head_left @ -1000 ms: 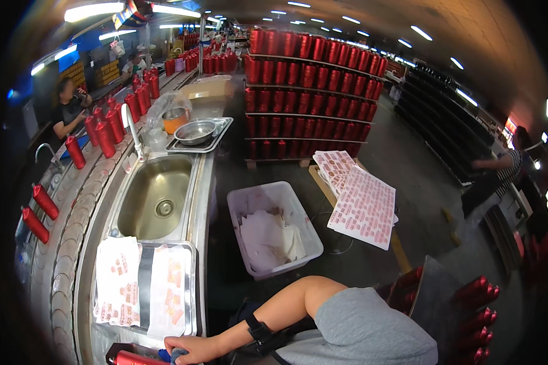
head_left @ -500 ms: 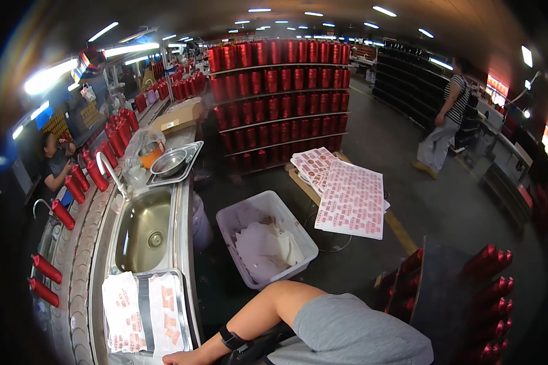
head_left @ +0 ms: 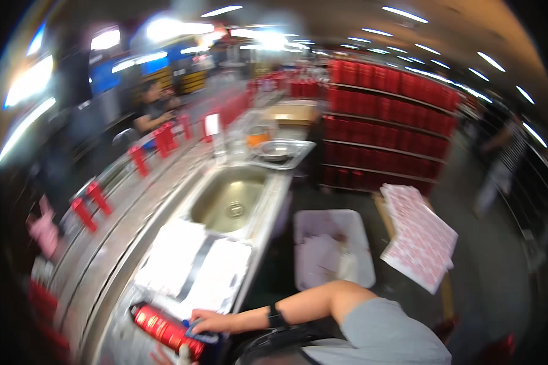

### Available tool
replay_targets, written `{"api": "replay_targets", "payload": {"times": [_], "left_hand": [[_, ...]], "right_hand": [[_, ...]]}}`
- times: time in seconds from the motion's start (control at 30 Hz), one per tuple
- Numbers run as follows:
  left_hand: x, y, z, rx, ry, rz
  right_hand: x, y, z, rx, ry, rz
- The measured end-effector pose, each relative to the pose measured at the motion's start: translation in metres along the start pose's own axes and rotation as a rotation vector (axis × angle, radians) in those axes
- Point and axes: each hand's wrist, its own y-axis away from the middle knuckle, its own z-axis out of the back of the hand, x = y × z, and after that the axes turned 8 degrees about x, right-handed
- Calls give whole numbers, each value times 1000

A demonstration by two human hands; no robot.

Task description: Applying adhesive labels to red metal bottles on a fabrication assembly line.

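Note:
A shiny red bottle with gold print and a dark top lies slantwise over the steel counter. My right hand is closed on a small blue thing, blurred and of unclear kind, pressed against the bottle's side. At the lower edge, pale fingers of my left hand show at the bottle's lower end, gripping it; the rest is out of view. Just beyond, a steel tray bears white sheets, whose red print is washed out by glare.
Past the tray is a steel sink, with a metal bowl behind it. Red bottles stand along the conveyor at left. A white bin, printed sheets and a bottle rack are at right. Two other people are farther off.
My view has swung left, so the counter sits farther right and is blurred. The red bottle and blue thing have come into view; my right hand has moved to the bottle.

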Motion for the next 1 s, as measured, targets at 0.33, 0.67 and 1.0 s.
{"api": "replay_targets", "payload": {"times": [0.33,0.67,1.0], "left_hand": [[-1,28,-26,-90,19,93],[-27,6,-12,-28,-9,174],[-22,-17,-8,-14,122,260]], "right_hand": [[23,26,17,119,-170,-110],[89,39,-17,107,477,271],[96,19,-2,55,634,341]]}}
